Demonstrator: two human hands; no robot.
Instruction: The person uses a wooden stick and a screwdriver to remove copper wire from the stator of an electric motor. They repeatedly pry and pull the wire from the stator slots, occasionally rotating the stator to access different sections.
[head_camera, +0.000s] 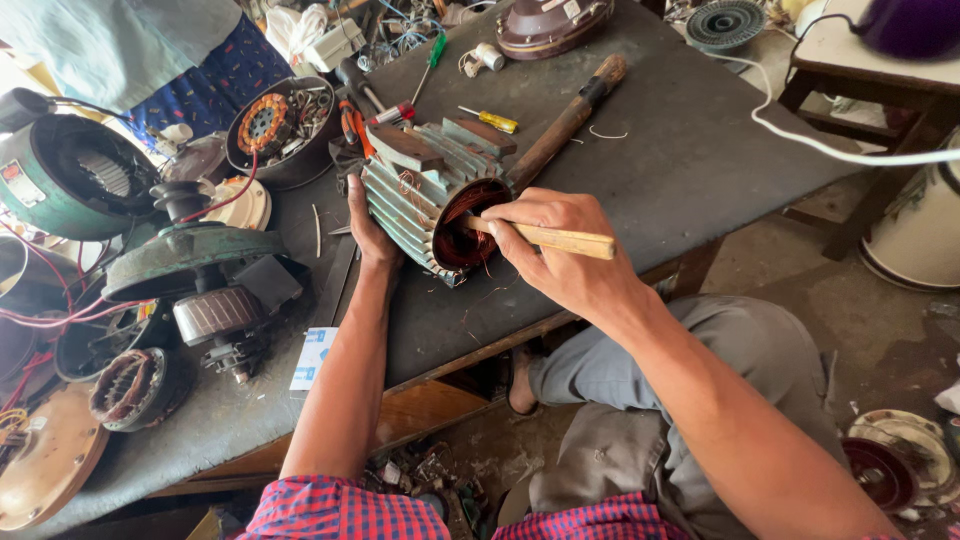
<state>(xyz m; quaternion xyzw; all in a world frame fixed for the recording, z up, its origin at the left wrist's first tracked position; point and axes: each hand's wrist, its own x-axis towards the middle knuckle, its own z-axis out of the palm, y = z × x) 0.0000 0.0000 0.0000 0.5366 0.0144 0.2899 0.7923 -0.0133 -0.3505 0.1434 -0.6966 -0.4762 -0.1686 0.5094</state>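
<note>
Head view looks down on a grey-green ribbed motor housing (420, 195) lying on its side near the front edge of a dark workbench (680, 170), its open end turned toward the person and showing copper windings (470, 225) inside. At the housing's left flank the left hand (368, 228) lies flat against the ribs, fingers spread along the casing — pressed to it rather than wrapped round. At the housing's open mouth the right hand (560, 250) is closed firmly on a pale wooden stick (545, 238), whose tip sits in among the windings while its other end juts out to the right of the fist. Behind the housing, a hammer with a long wooden handle (565, 120) lies slanting away toward the bench's far side, its near end hidden by the casing. Just beyond the housing's top lies a small yellow-handled screwdriver (490, 120), and farther back a green-handled one (435, 52). Left of the housing stands a round dark bowl of small parts (275, 135) — beside it a green fan motor (190, 255) on its stem, with red wires trailing off. Below the housing, under the bench edge, the person's grey trousers (700, 360) and a bare foot show.
</note>
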